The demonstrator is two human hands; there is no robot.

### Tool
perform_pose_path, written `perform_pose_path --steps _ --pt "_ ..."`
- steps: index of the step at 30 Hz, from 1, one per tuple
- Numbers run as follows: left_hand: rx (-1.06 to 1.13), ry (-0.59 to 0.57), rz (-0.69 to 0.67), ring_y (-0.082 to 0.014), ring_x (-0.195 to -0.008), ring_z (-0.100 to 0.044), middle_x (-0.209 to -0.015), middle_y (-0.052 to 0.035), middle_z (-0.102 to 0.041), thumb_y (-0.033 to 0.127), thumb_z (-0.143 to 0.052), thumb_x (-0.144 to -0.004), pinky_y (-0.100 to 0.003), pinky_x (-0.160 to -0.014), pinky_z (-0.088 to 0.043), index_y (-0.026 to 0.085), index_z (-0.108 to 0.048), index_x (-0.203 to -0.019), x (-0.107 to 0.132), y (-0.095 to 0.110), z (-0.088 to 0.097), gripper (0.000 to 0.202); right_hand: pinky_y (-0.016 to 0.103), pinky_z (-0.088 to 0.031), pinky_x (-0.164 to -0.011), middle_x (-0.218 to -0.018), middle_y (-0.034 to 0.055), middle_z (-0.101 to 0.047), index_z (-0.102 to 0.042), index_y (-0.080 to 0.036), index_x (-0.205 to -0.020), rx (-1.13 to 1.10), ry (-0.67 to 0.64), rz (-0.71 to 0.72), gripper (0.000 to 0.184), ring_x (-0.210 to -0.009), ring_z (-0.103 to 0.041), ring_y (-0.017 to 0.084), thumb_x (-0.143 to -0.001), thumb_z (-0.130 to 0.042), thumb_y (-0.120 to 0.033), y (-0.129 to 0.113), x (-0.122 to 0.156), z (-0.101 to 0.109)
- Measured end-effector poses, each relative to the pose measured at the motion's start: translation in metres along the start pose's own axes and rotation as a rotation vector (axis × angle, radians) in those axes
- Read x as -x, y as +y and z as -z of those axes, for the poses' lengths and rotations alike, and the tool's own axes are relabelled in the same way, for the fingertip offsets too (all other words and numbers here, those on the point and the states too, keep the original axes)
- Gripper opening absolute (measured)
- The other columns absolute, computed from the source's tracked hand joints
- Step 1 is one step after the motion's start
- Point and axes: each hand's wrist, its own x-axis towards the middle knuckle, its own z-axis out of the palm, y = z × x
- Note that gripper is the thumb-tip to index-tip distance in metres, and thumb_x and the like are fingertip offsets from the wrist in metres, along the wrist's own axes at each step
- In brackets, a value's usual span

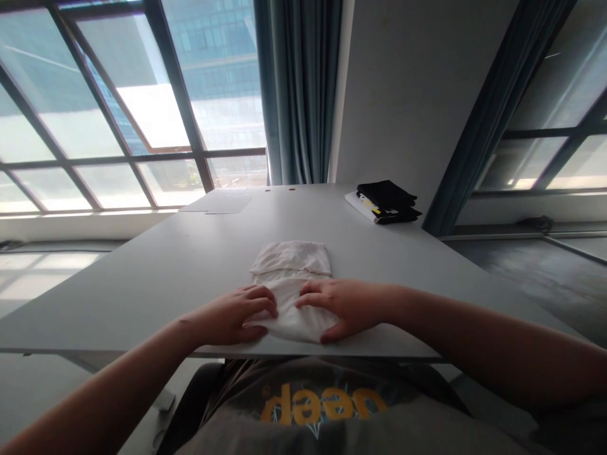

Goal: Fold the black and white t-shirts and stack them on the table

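Observation:
A white piece of cloth (291, 258), folded into a narrow, wrinkled bundle, lies on the table near its front edge. A fold line crosses it about midway, and the near part spreads out toward me. My left hand (233, 316) rests on the near left side of the cloth, its fingers lightly bent and the thumb apart. On the near right side lies my right hand (340, 304), fingers spread over the fabric and the thumb by its lower corner. Both hands touch the cloth from above. The cloth's edges under my fingers are partly hidden.
The white table (199, 265) reaches from my body toward the windows. A stack of dark folded cloth (386, 197) sits at the far right, with something white and yellow within it. White paper sheets (227, 203) lie at the far left. A blue curtain (298, 95) hangs behind.

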Motion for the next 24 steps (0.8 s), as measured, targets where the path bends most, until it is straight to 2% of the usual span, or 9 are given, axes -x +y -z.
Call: perform_pose_path --steps 2,5,7,10,13,15,18,21,24 --pt "-0.052 0.065 0.062 -0.0257 -0.118 -0.064 -0.133 -0.0092 -0.065 0.009 -0.061 -0.092 -0.036 -0.108 -0.049 0.023 -0.068 -0.121 0.01 -0.008 -0.003 0.033 0.041 -0.045 -0.118 -0.162 0.0178 -0.05 -0.058 -0.019 -0.158 -0.009 -0.01 -0.053 0.087 -0.143 -0.055 0.034 -0.083 -0.084 -0.053 -0.002 0.001 -0.002" --pt "-0.093 0.137 0.155 -0.0246 -0.117 -0.066 -0.129 -0.0077 -0.069 0.001 -0.056 -0.083 -0.034 -0.103 -0.051 0.023 -0.068 -0.117 0.02 -0.022 -0.004 0.042 0.038 -0.044 -0.119 -0.158 0.019 -0.054 -0.06 -0.015 -0.155 0.031 0.045 -0.085 0.07 -0.143 -0.056 0.031 -0.089 -0.074 -0.029 -0.004 0.001 -0.011" --pt "-0.114 0.16 0.2 -0.0254 -0.117 -0.067 -0.129 -0.0073 -0.07 0.002 -0.059 -0.081 -0.034 -0.102 -0.053 0.024 -0.069 -0.12 0.024 -0.026 -0.005 0.045 0.036 -0.047 -0.115 -0.152 0.0188 -0.059 -0.063 -0.014 -0.149 0.076 0.103 -0.086 0.059 -0.136 -0.062 0.027 -0.09 -0.062 -0.012 -0.002 0.001 -0.018" --pt "-0.147 0.153 0.16 -0.0276 -0.121 -0.066 -0.132 -0.0075 -0.07 0.01 -0.069 -0.085 -0.037 -0.106 -0.051 0.025 -0.069 -0.126 0.025 -0.023 -0.007 0.044 0.032 -0.054 -0.099 -0.139 0.0171 -0.066 -0.068 -0.015 -0.135 0.134 0.171 -0.116 0.048 -0.114 -0.071 0.022 -0.091 -0.051 -0.004 0.0 0.004 -0.021" --pt "-0.133 0.162 0.048 -0.0254 -0.116 -0.068 -0.126 -0.0073 -0.073 0.017 -0.064 -0.097 -0.037 -0.109 -0.047 0.025 -0.072 -0.118 0.022 -0.015 -0.005 0.024 0.028 -0.053 -0.087 -0.117 0.0128 -0.07 -0.071 -0.015 -0.107 0.118 0.164 -0.104 0.024 -0.093 -0.07 0.018 -0.093 -0.054 -0.007 -0.003 0.01 -0.015" --pt "-0.08 0.183 0.023 -0.0226 -0.105 -0.07 -0.116 -0.0079 -0.075 0.019 -0.057 -0.102 -0.033 -0.1 -0.05 0.022 -0.072 -0.114 0.021 -0.008 0.0 0.019 0.026 -0.051 -0.084 -0.103 0.0097 -0.07 -0.069 -0.015 -0.094 0.02 0.117 -0.017 0.013 -0.088 -0.068 0.017 -0.094 -0.057 -0.013 -0.008 0.017 -0.006" --pt "0.029 0.223 0.052 -0.0193 -0.086 -0.069 -0.1 -0.0065 -0.074 0.027 -0.055 -0.106 -0.027 -0.081 -0.052 0.02 -0.07 -0.112 0.017 0.003 0.016 0.018 0.025 -0.049 -0.078 -0.087 0.0057 -0.068 -0.068 -0.015 -0.089 -0.242 0.089 0.037 0.018 -0.081 -0.064 0.015 -0.1 -0.057 -0.024 -0.012 0.028 0.011" --pt "0.088 0.302 0.122 -0.0192 -0.079 -0.066 -0.091 -0.0051 -0.072 0.037 -0.055 -0.106 -0.027 -0.074 -0.051 0.019 -0.07 -0.108 0.005 0.004 0.033 0.024 0.026 -0.05 -0.073 -0.081 0.0039 -0.066 -0.067 -0.014 -0.089 -0.566 0.158 -0.095 0.032 -0.074 -0.062 0.015 -0.102 -0.061 -0.043 0.0 0.032 0.026" --pt "0.087 0.385 0.24 -0.0205 -0.078 -0.063 -0.085 -0.0043 -0.068 0.048 -0.056 -0.102 -0.028 -0.071 -0.049 0.017 -0.069 -0.102 -0.021 -0.015 0.043 0.033 0.03 -0.056 -0.07 -0.083 0.0047 -0.068 -0.067 -0.014 -0.097 -0.876 0.26 -0.281 0.046 -0.074 -0.065 0.017 -0.091 -0.074 -0.059 0.03 0.026 0.03"
